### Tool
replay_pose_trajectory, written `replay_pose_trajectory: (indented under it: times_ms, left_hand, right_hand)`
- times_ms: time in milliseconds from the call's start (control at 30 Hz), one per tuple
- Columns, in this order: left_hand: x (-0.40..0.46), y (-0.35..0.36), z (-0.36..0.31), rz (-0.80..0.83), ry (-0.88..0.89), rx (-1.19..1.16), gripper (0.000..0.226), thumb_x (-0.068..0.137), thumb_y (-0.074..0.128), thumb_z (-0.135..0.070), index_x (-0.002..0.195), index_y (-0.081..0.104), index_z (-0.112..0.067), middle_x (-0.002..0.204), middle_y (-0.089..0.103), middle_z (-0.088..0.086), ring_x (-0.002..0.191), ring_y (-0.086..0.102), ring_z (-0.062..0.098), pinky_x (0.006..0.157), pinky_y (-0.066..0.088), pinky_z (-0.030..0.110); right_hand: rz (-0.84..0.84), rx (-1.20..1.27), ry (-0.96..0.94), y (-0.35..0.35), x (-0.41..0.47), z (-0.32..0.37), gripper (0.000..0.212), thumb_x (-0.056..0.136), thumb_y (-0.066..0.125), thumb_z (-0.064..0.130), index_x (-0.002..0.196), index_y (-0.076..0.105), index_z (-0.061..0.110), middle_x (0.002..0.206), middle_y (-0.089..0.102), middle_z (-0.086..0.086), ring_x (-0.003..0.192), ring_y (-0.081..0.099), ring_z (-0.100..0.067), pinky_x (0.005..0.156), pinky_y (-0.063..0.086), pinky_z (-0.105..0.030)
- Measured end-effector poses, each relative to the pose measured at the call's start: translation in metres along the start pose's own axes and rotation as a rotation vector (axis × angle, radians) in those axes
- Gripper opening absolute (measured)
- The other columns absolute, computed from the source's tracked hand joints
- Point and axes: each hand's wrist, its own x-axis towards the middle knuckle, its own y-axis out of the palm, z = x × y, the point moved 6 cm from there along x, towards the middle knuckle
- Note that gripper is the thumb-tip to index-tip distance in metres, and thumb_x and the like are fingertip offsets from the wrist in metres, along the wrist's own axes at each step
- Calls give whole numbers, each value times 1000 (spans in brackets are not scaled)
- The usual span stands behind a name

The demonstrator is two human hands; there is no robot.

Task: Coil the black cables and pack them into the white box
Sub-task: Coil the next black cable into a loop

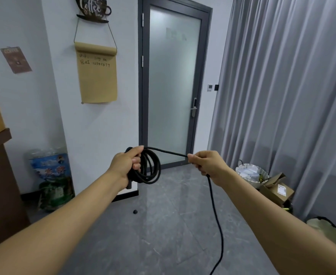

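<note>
The left hand (126, 162) gripped several finished loops of the black cable (153, 169), fingers curled round the bundle. A taut strand ran across to the right hand (205, 162), which pinched it; the remainder hung toward the floor (163, 225).

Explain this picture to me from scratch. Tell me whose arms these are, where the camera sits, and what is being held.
There is no machine here. A person wears a wide-angle camera on the head, so you look forward and down along both bare arms. The left hand grips a bundle of loops of black cable, already coiled. The right hand pinches the same cable further along; a straight stretch runs between the hands, and the rest hangs from the right hand to the grey floor and out of the picture. Ahead is a frosted glass door, with grey curtains on the right. No white box is clearly visible in this view.
</note>
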Motion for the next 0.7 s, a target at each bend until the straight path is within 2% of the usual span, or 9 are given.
replay_pose_trajectory:
  times_ms: [267,333,367,467,567,700]
  left_hand:
    - [23,-64,-2,-281,-1,-52,22,86,66,-21,71,52,-15,39,42,-10,32,37,5,39,36,11]
    - [23,-63,-4,-314,30,25,21,86,66,-22,71,54,-13,40,45,-8,41,41,9,47,40,19]
    - [23,-59,-6,-318,61,89,22,87,65,-23,70,54,-13,45,47,-5,46,42,12,53,41,23]
    - [15,-38,-15,-299,202,293,30,89,61,-25,65,50,-11,57,48,4,53,44,17,60,40,29]
    - [9,-16,-20,-271,338,437,36,91,59,-25,61,47,-9,52,48,4,50,45,19,57,40,28]
    - [8,6,-18,-216,391,549,40,92,59,-30,59,48,-8,50,51,4,49,48,20,58,39,30]
  right_hand:
    - [-91,-301,3,-34,1,-26,19,87,66,26,75,69,11,59,54,0,55,41,-12,49,34,-20]
    - [-120,-399,-29,-34,2,-22,18,87,66,23,79,69,8,58,54,1,52,43,-10,46,36,-15]
    - [-142,-476,-60,-33,3,-19,17,87,66,22,80,69,7,59,55,1,52,45,-10,49,39,-15]
    - [-168,-789,-186,-21,-2,-2,16,88,62,20,87,72,8,72,64,-3,69,57,-20,63,45,-26]
    - [-19,-934,-343,11,-11,19,17,88,59,19,89,73,11,88,72,-5,81,63,-23,73,54,-35]
    - [220,-754,-436,47,-24,47,19,90,60,20,90,73,6,90,72,-9,81,63,-25,78,54,-36]
